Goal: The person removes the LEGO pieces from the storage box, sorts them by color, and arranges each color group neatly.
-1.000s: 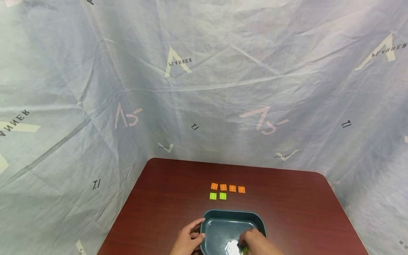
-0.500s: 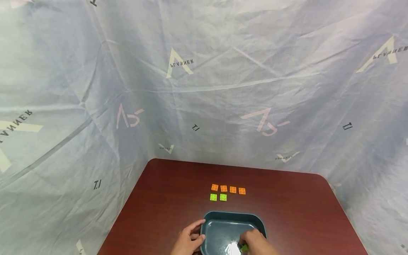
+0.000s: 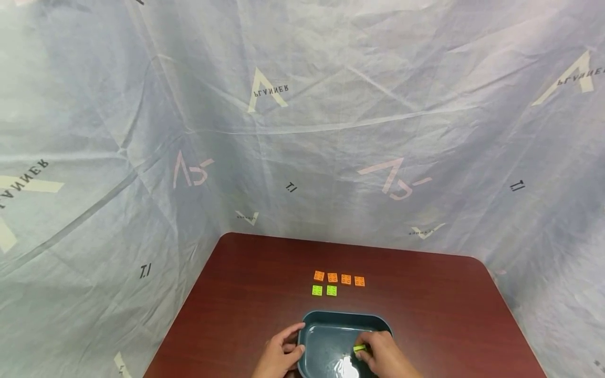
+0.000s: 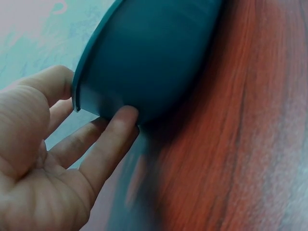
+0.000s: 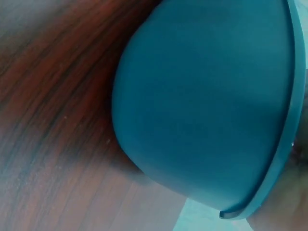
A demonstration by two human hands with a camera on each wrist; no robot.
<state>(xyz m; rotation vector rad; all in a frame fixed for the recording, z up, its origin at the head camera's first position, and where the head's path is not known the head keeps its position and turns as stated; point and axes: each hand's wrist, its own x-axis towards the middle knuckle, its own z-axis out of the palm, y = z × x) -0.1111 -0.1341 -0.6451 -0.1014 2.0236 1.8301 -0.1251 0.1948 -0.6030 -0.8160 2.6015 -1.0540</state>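
A dark teal tray [image 3: 347, 315] stands near the front of the table. My left hand [image 3: 280, 354] holds its left side, with the thumb at the rim and fingertips against the outer wall [image 4: 144, 62] in the left wrist view. Over the tray's right half, my right hand [image 3: 385, 354] pinches a lime-green toy building brick [image 3: 360, 348] between thumb and fingers. The right wrist view has mostly the tray's outside wall [image 5: 202, 106]; the brick is hidden there. The tray's near end is cut off by the head view's bottom edge.
Beyond the tray, several orange bricks [image 3: 346, 279] lie in a row. Two lime-green bricks, a left one [image 3: 317, 290] and a right one [image 3: 332, 290], form a nearer row. Printed grey cloth [image 3: 331, 131] hangs around the dark red-brown table [image 3: 435, 304].
My right hand has lifted from low in the tray with the lime-green brick, now plainly seen between its fingers. My left hand stays on the tray's left side.
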